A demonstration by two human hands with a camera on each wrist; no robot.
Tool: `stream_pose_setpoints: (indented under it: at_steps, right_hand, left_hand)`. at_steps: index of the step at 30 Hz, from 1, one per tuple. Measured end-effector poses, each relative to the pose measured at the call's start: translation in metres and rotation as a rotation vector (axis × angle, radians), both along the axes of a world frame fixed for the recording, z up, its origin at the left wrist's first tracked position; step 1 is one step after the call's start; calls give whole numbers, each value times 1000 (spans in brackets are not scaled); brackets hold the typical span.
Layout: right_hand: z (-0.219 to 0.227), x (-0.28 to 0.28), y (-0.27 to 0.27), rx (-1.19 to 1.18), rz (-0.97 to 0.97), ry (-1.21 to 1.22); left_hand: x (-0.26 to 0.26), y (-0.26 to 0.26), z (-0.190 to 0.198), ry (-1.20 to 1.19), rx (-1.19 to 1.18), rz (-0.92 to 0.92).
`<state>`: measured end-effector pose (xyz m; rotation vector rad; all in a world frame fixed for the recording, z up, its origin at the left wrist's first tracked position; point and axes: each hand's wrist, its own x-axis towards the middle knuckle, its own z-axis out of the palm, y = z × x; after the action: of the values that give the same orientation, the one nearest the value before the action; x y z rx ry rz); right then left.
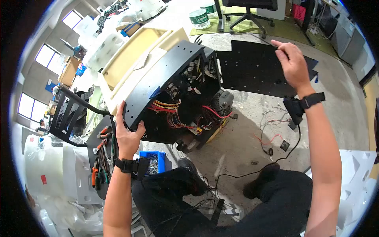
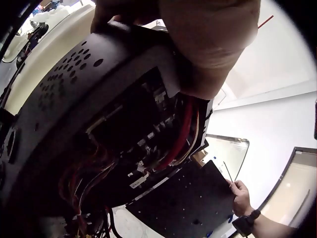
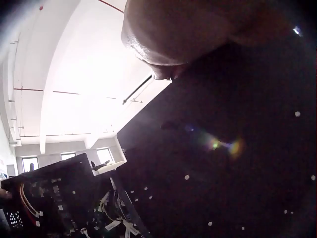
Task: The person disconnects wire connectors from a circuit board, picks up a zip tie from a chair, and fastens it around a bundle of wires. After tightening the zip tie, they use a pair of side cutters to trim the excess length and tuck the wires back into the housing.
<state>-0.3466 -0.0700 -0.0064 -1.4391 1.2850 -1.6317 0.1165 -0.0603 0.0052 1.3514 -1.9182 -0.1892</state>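
A dark metal housing (image 1: 147, 91) with rows of holes stands tilted in front of me, its inside facing up and showing circuit parts and red and yellow wires (image 1: 167, 108). My left hand (image 1: 128, 140) grips the housing's near left corner, thumb on the inner edge and fingers over the outer side. Out to the right, my right hand (image 1: 294, 65) pinches the upper edge of a flat black panel (image 1: 250, 71) with small holes. The panel's inner edge reaches the housing's open side. In the left wrist view the right hand (image 2: 241, 198) shows at the panel's (image 2: 185, 203) far edge.
Pliers and screwdrivers (image 1: 103, 158) lie on a dark seat at left, beside a blue bin (image 1: 161, 161) of small screws. A cream shell (image 1: 134, 59) sits behind the housing. Loose wires (image 1: 272, 136) and a black cable (image 1: 252, 172) lie on the floor between and beyond my feet.
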Motion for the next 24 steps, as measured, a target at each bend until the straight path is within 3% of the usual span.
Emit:
stream_pose_setpoints:
  at_steps: [6, 11, 15, 16, 17, 18, 19, 20, 22, 23, 24]
  right_hand:
    - [-13, 10, -2, 22, 17, -94]
    - [-31, 60, 15, 50, 6, -171]
    - [-89, 129, 29, 113, -37, -214]
    - [-104, 148, 33, 127, -47, -221]
    - [-115, 167, 37, 134, -52, -231]
    - [-117, 181, 41, 138, -52, -247]
    - [-120, 196, 41, 281, 48, -432]
    - [-122, 208, 39, 278, 55, -444]
    - [-124, 226, 36, 531, 202, -713]
    - [-122, 232, 34, 526, 204, -719]
    - [-121, 239, 33, 529, 211, -795]
  left_hand:
    - [4, -9, 3, -8, 30, 19]
    - [-1, -3, 6, -15, 76, 66]
    - [-17, 31, -6, 78, -346, 97]
    - [-18, 36, -14, 98, -443, -63]
    - [-31, 42, -18, 141, -345, -250]
    - [-44, 52, -15, -15, -164, -263]
    - [-53, 50, -24, 15, -45, -279]
    - [-66, 49, -28, -55, 92, -256]
    - [-72, 41, -47, 137, 383, -106]
    - [-75, 34, -51, 277, 508, -37]
    - [-77, 29, -53, 266, 509, -40]
